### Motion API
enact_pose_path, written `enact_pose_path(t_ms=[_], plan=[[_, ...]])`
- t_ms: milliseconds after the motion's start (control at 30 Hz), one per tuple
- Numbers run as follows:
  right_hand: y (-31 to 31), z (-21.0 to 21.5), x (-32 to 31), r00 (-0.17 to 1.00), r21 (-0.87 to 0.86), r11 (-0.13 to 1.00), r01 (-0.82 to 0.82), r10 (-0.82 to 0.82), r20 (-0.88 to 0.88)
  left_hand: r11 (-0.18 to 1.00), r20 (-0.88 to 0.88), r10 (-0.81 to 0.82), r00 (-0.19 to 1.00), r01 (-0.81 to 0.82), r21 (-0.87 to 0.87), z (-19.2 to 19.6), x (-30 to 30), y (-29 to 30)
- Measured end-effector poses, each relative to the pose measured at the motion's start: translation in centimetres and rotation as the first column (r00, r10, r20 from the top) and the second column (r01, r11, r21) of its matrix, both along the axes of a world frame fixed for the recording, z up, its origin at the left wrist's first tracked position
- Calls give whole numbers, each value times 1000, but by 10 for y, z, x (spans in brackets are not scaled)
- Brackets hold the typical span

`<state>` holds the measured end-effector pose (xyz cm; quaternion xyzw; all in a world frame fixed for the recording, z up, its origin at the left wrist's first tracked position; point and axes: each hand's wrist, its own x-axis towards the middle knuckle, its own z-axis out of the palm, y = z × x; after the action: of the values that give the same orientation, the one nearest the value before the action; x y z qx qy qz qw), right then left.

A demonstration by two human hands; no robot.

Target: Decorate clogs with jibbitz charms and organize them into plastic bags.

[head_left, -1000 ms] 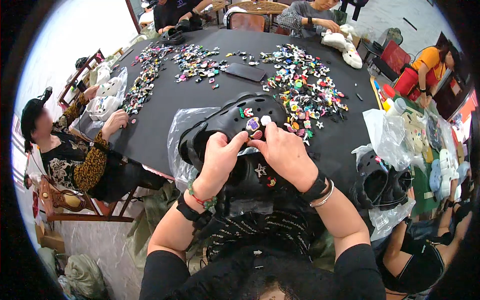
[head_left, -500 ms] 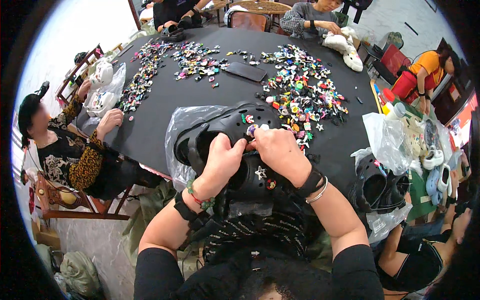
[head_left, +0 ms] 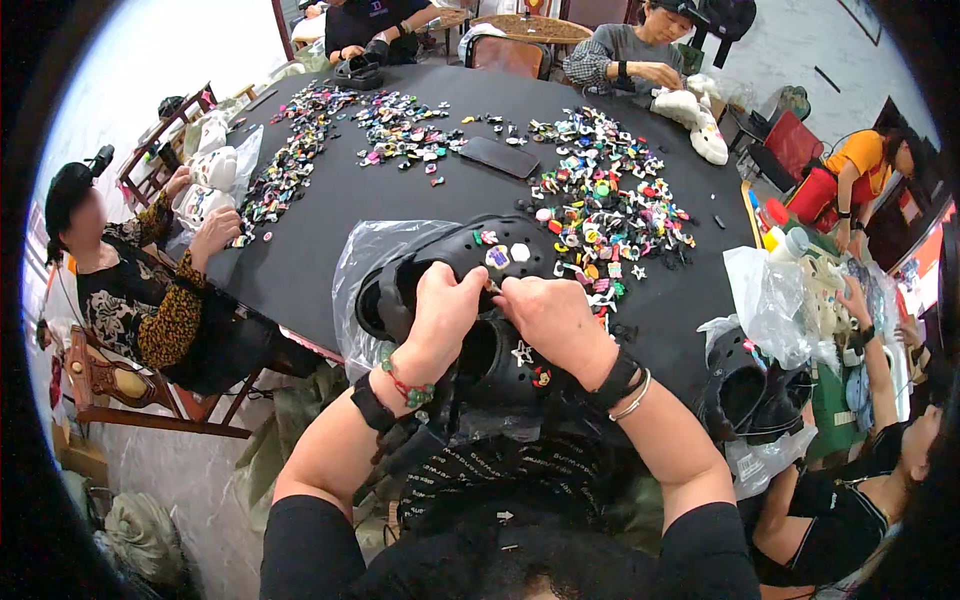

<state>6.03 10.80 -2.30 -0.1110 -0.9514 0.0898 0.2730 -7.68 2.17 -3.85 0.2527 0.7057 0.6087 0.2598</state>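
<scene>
Black clog (head_left: 455,248), near side of dark table (head_left: 290,250); clear plastic bag (head_left: 348,268) showing at its left. Left hand (head_left: 440,312) curled at the clog, grip hidden, cannot tell. Right hand (head_left: 555,320) curled just beside it, hold likewise unclear. Loose charms (head_left: 620,205) beyond, rightward.

The person wears a black top (head_left: 410,572) with short sleeves (head_left: 312,545) and a small pale arrow mark (head_left: 507,516); white lettering covers the black cloth (head_left: 500,478) at the lap. The bare left hand (head_left: 441,312) has a black wristband (head_left: 372,403) and green-beaded bracelet (head_left: 413,394); the bare right hand (head_left: 552,320), a black band (head_left: 616,380) and silver bangle (head_left: 633,397).
</scene>
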Motion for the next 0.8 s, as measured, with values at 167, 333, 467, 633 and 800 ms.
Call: enact_pose_path(t_ms=[167, 333, 467, 633, 800], plan=[[14, 5, 28, 953, 88, 950, 299, -302, 21, 993, -153, -112, 982, 103, -63, -6, -5, 1], [55, 1, 59, 769, 45, 828, 559, -538, 345, 969, -177, -176, 968, 138, -205, -1, -8, -2], [64, 2, 66, 707, 116, 773, 623, -621, 339, 972, -78, -195, 978, 182, -149, 10, -6, -5], [37, 28, 55, 820, -40, 827, 560, -548, 167, 940, -264, -237, 935, 152, -304, 19, -15, -10], [-23, 37, 29, 971, -136, 963, -234, 223, -92, 928, -655, -347, 671, 149, -340, 28, -16, -23]])
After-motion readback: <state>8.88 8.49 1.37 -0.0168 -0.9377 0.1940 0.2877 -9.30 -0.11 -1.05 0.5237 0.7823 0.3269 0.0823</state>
